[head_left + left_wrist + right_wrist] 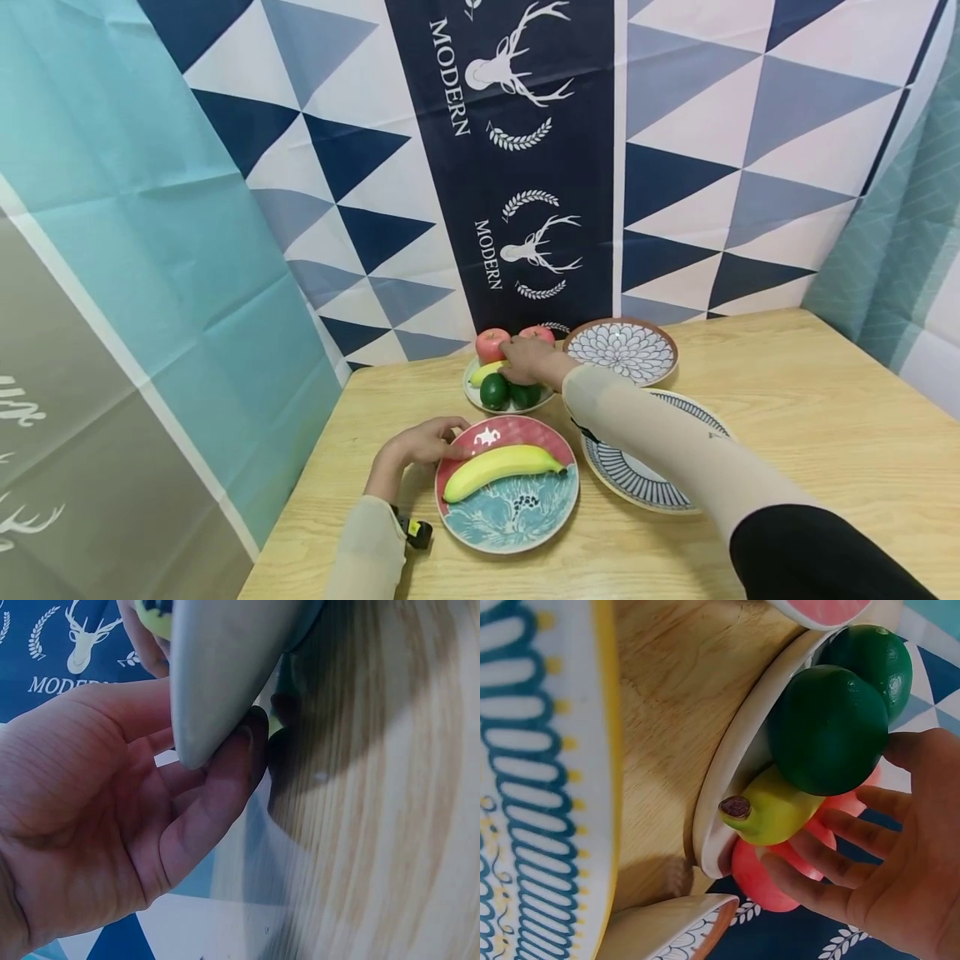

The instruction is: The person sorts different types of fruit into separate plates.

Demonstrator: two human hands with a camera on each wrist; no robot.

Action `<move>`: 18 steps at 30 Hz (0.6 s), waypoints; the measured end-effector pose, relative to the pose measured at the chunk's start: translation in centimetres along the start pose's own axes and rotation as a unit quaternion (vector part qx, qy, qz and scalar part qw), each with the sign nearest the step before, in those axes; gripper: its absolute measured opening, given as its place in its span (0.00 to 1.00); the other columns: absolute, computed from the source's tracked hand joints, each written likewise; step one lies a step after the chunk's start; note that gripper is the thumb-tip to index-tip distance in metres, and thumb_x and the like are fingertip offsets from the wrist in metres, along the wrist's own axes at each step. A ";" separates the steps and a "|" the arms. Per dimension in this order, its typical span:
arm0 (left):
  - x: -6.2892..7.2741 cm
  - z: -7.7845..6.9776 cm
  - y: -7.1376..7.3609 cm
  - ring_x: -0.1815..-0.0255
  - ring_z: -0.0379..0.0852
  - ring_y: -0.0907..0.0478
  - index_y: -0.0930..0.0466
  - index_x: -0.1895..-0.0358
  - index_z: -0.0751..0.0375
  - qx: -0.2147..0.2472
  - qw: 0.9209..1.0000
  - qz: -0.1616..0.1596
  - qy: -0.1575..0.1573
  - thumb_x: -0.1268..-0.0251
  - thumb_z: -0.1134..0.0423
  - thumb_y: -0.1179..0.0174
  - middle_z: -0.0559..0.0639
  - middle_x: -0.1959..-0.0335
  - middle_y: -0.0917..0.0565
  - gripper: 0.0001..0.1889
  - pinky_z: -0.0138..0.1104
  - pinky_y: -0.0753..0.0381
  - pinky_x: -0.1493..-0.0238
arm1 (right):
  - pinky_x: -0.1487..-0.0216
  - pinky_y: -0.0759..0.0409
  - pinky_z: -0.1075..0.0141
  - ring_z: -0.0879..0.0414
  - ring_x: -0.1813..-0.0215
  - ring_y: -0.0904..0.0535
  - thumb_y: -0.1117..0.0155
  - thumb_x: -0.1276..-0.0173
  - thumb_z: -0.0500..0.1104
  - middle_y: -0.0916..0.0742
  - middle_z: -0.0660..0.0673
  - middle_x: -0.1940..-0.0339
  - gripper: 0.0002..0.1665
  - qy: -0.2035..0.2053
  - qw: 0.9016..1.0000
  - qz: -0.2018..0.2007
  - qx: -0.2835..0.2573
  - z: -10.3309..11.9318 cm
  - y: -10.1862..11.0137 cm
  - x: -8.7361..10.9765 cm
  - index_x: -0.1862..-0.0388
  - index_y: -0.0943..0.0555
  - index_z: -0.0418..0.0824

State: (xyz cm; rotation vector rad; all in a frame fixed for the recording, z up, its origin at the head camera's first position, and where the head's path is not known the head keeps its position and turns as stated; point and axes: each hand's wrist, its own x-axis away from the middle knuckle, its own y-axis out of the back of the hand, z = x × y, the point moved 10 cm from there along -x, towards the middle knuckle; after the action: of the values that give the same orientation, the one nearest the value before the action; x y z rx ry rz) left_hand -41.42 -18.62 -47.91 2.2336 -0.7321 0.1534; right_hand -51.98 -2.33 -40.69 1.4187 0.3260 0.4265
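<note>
My left hand point(426, 442) grips the left rim of a pink-and-blue plate point(517, 521), thumb on top and fingers curled beneath the edge in the left wrist view. A yellow banana point(498, 468) lies across that plate. Farther back, my right hand point(528, 362) reaches over a small white plate point(718, 765) of fruit. Its fingers are loosely extended and spread above another banana point(780, 806) and a red apple point(769, 881), the thumb right beside a dark green fruit point(829, 731). A second green fruit point(874, 671) and another apple point(537, 333) are close by.
Right of the fruit stands a brown-rimmed plate point(622, 350) with a petal pattern. A blue-striped plate point(630, 492) sits nearer, partly under my right forearm. Printed cloth point(547, 167) hangs behind the wooden table point(825, 417).
</note>
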 end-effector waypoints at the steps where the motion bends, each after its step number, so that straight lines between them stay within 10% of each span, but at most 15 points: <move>1: 0.0 0.0 0.0 0.69 0.47 0.22 0.19 0.40 0.50 -0.001 1.000 -0.001 0.001 0.26 0.58 0.34 0.52 0.60 0.18 0.15 0.36 0.22 0.71 | 0.29 0.27 0.45 0.44 0.34 0.24 0.44 0.19 0.58 0.22 0.34 0.27 0.35 -0.001 1.000 0.001 0.000 0.0 0.0 -0.1 0.22 0.27 0.39; 18: 0.2 -0.5 -0.4 0.72 0.45 0.24 0.19 0.42 0.51 -0.007 1.000 -0.001 -0.015 0.25 0.60 0.35 0.51 0.61 0.18 0.13 0.35 0.24 0.72 | 0.39 0.23 0.52 0.46 0.44 0.23 0.38 0.24 0.56 0.19 0.39 0.36 0.36 -0.061 0.994 0.066 -0.055 -0.2 -1.6 -0.6 0.22 0.27 0.44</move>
State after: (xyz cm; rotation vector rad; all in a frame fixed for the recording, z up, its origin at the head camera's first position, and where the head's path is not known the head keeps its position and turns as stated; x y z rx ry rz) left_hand -41.01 -18.13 -47.76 2.2273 -0.7457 0.1143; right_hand -52.41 -2.59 -42.37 1.3553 0.1083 0.4555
